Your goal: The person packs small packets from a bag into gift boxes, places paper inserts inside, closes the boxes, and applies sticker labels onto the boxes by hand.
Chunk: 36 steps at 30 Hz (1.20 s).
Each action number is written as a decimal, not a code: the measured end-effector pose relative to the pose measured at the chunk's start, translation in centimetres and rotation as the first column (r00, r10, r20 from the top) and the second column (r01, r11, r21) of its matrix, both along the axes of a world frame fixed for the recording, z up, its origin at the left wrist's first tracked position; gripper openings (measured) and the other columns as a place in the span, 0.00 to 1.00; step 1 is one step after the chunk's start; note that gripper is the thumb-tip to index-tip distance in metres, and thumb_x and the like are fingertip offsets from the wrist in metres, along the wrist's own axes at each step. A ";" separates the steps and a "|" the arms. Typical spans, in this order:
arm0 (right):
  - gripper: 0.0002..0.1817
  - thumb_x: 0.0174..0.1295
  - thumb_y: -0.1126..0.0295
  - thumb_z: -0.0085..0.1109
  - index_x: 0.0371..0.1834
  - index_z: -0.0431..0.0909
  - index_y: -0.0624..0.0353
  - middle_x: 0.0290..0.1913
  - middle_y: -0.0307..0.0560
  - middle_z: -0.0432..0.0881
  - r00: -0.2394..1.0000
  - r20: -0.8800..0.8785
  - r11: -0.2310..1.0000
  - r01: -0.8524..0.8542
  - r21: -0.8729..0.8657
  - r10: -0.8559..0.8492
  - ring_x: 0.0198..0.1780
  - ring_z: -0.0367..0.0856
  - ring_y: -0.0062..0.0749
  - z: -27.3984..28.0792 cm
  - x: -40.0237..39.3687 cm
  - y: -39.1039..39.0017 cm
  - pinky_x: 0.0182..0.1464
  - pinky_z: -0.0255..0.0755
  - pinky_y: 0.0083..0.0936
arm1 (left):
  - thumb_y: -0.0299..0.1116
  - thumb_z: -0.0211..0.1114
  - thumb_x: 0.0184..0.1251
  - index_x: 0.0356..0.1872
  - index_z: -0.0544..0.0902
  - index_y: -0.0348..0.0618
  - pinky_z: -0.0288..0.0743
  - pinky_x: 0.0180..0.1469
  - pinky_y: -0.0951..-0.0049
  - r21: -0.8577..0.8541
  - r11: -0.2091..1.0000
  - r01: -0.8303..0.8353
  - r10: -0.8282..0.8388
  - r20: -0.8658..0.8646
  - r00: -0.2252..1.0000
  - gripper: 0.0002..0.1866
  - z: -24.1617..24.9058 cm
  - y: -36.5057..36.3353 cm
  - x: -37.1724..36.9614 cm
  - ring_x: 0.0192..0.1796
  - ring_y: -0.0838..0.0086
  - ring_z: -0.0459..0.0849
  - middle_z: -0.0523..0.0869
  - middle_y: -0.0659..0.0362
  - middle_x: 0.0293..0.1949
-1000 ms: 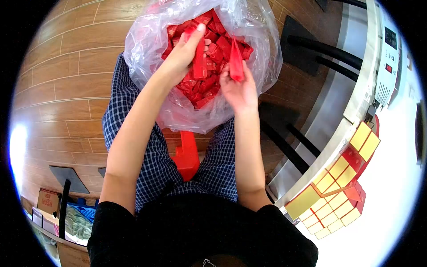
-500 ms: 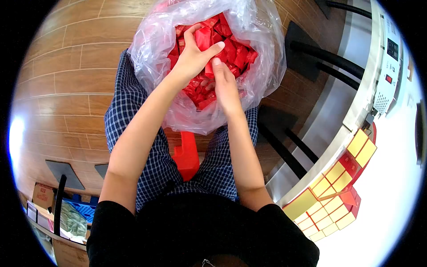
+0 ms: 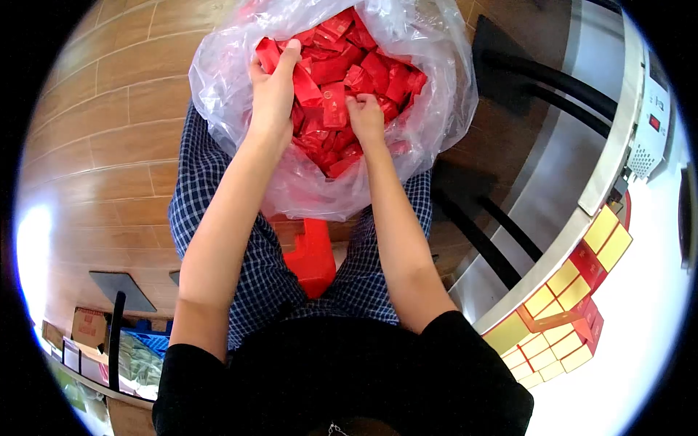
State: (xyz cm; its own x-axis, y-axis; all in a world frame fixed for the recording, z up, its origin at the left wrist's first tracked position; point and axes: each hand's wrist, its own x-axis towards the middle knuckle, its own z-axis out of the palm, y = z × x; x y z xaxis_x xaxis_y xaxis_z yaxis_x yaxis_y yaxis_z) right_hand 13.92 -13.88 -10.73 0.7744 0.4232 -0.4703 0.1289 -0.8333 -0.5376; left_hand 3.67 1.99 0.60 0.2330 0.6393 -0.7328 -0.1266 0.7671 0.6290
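A clear plastic bag (image 3: 443, 94) full of small red packets (image 3: 376, 71) lies open between the person's knees. My left hand (image 3: 276, 91) is at the left side of the bag's opening, its thumb and fingers closed on a red strip of packets (image 3: 305, 86) that slants down to the right. My right hand (image 3: 366, 115) is over the packets on the right, fingertips pinched at the edge of a flat red packet (image 3: 334, 105) with small gold print.
A red plastic piece (image 3: 314, 265) is below the bag, between the legs. At right, a white table (image 3: 538, 283) bears stacked yellow and red boxes (image 3: 565, 291) and a white machine (image 3: 652, 127). Black table legs (image 3: 549, 76) stand right of the bag. Cartons (image 3: 91, 327) are lower left.
My hands have moved apart. The left has gone left with a red strip in it, and the right is lower, at a printed packet. The view has shifted slightly.
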 end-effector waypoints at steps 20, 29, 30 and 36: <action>0.25 0.37 0.93 0.51 0.41 0.77 0.59 0.52 0.54 0.72 0.801 0.412 0.822 -0.540 0.181 0.435 0.55 0.71 0.54 13.1 0.5 1.3 0.58 0.68 0.39 | 0.50 0.73 0.56 0.70 0.56 0.34 0.65 0.64 0.69 -0.006 0.815 0.579 -0.576 -0.110 0.810 0.49 1.9 -1.4 -0.3 0.61 0.65 0.73 0.73 0.47 0.60; 0.27 0.50 0.86 0.59 0.57 0.70 0.60 0.49 0.55 0.75 0.903 0.157 0.830 -0.429 0.356 0.399 0.52 0.75 0.48 11.9 1.6 5.3 0.55 0.71 0.37 | 0.55 0.72 0.54 0.71 0.49 0.34 0.64 0.66 0.66 0.145 0.806 0.574 -0.573 -0.055 0.818 0.55 0.3 -2.4 -0.3 0.67 0.61 0.69 0.67 0.42 0.65; 0.27 0.51 0.84 0.60 0.57 0.70 0.60 0.48 0.55 0.76 0.919 0.012 0.853 -0.371 0.366 0.395 0.51 0.76 0.47 11.3 1.8 5.8 0.53 0.72 0.37 | 0.54 0.73 0.53 0.71 0.50 0.33 0.65 0.66 0.66 0.200 0.843 0.499 -0.494 -0.078 0.866 0.55 0.2 -2.3 -0.3 0.66 0.61 0.70 0.68 0.42 0.64; 0.30 0.52 0.67 0.67 0.61 0.70 0.54 0.56 0.54 0.75 0.759 0.310 0.818 -0.555 -0.153 0.573 0.57 0.74 0.49 -0.5 4.3 5.2 0.56 0.72 0.42 | 0.42 0.70 0.61 0.64 0.58 0.36 0.73 0.56 0.70 0.015 0.991 0.134 -0.134 0.045 0.990 0.38 0.3 -0.1 0.2 0.55 0.69 0.76 0.76 0.50 0.53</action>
